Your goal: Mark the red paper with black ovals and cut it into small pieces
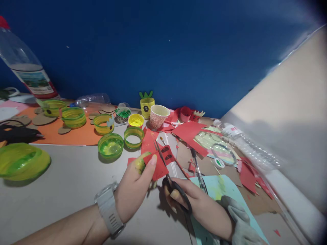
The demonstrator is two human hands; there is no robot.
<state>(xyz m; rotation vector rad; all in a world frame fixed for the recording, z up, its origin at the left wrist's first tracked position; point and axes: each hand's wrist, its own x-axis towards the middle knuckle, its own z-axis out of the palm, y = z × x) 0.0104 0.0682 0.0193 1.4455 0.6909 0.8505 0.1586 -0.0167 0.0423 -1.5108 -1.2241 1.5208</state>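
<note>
My left hand [136, 185], with a pale watch at its wrist, pinches a small piece of red paper [158, 171] between thumb and fingers. Black-handled scissors [181, 195] are gripped in my right hand [201, 207], fingers through the loops. Their blades point up and away, lying along the right side of the red paper; I cannot tell whether they are cutting into it. Just beyond the blades is a red strip with dark oval marks [167, 154]. A larger red sheet [148, 139] lies behind my left hand.
Green-yellow painted rings and bowls [110, 146] stand left, some on orange paper [74, 136]. A patterned paper cup [158, 116] and a yellow paint cup [136, 120] stand behind. Red scraps, a pen [198, 168] and a light-blue sheet [230, 190] lie right. A bottle [33, 73] stands far left.
</note>
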